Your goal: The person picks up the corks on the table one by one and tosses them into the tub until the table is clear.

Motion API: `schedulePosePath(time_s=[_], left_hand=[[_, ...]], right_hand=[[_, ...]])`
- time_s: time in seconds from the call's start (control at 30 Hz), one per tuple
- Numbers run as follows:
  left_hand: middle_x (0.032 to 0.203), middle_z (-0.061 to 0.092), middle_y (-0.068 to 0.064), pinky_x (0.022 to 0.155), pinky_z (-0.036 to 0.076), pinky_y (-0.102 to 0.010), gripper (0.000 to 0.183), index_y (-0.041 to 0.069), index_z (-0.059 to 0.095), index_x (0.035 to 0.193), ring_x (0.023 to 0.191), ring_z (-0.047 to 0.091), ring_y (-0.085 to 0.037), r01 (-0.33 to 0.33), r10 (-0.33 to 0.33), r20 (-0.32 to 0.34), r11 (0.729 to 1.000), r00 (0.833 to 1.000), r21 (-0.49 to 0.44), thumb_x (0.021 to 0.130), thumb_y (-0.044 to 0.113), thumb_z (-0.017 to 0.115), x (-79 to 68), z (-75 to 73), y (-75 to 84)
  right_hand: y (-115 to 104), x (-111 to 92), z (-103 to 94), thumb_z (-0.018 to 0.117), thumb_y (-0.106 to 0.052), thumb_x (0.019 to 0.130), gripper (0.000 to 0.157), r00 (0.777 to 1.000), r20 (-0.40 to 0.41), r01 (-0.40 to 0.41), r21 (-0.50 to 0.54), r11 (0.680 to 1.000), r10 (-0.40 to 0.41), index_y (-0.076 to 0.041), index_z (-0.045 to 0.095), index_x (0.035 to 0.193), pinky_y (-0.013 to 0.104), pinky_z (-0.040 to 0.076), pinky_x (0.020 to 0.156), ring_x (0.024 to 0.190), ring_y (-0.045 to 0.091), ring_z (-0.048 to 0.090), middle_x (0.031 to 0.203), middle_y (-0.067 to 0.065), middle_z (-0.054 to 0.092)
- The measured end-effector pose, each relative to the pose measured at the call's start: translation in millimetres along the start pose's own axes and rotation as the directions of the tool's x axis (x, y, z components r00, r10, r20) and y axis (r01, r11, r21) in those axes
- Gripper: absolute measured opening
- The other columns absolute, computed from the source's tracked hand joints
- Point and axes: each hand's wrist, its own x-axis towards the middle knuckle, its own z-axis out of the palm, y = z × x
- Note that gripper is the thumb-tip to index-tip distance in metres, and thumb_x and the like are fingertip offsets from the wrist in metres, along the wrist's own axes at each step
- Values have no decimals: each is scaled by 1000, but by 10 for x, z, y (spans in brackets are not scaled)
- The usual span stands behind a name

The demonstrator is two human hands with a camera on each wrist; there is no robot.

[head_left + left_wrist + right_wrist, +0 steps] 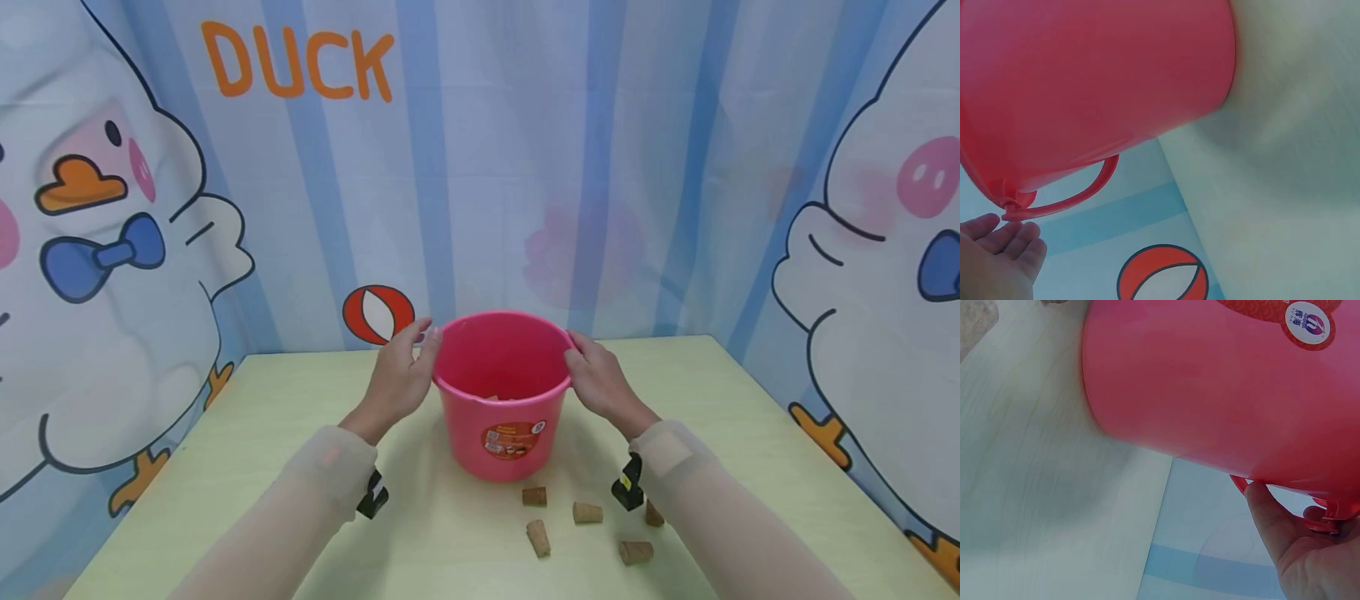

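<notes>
A pink plastic bucket (502,433) stands upright in the middle, with a red label on its front. Just a sliver of something tan shows inside it. At the bucket's left side my left hand (400,375) has its fingers loosely extended; in the left wrist view its fingertips are right at the end of the bucket's handle (1079,199). My right hand (602,379) grips the right side at the rim, and the right wrist view shows its thumb (1266,512) against the bucket by the handle, fingers partly hidden.
Several corks lie on the pale table (315,392) in front of the bucket, among them a dark one (534,497) and a lighter one (636,552). One cork (654,514) is partly hidden beside the right sleeve. Behind the table hangs a striped duck-print curtain (495,167).
</notes>
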Motion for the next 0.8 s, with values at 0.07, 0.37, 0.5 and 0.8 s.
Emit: schedulePosePath(time_s=[0.07,0.37,0.5,0.8], left_hand=[[153,47,-14,100,54,-52,64,8,36,159,138,46,-33,14,-15,-3,1000,1000,-26,108,45,42,12,21,-21],[157,43,-16,104,51,-51,63,4,30,161,139,46,-36,56,-53,40,996,998,-66,110,39,41,23,108,-80],[157,41,-17,108,47,-51,61,2,27,161,143,41,-37,47,-42,63,995,997,-83,111,33,41,14,154,-108],[162,33,-15,113,42,-52,62,4,17,164,148,33,-34,49,-41,67,992,997,-115,110,28,38,-17,222,-143]], right_hand=[[-2,1,1,34,-21,106,51,1000,-2,-4,2,1000,4,-2,42,153,43,57,86,104,34,66,122,19,65],[-9,3,11,34,-23,107,52,1000,0,-24,-5,1000,24,-4,40,155,43,57,86,106,34,65,124,17,65],[-15,0,17,34,-23,107,52,1000,-1,-25,2,1000,25,-4,40,155,42,57,85,105,35,65,123,18,65],[-9,7,18,32,-24,107,52,1000,-6,-14,5,1000,14,-4,41,154,43,56,85,106,38,65,123,20,65]])
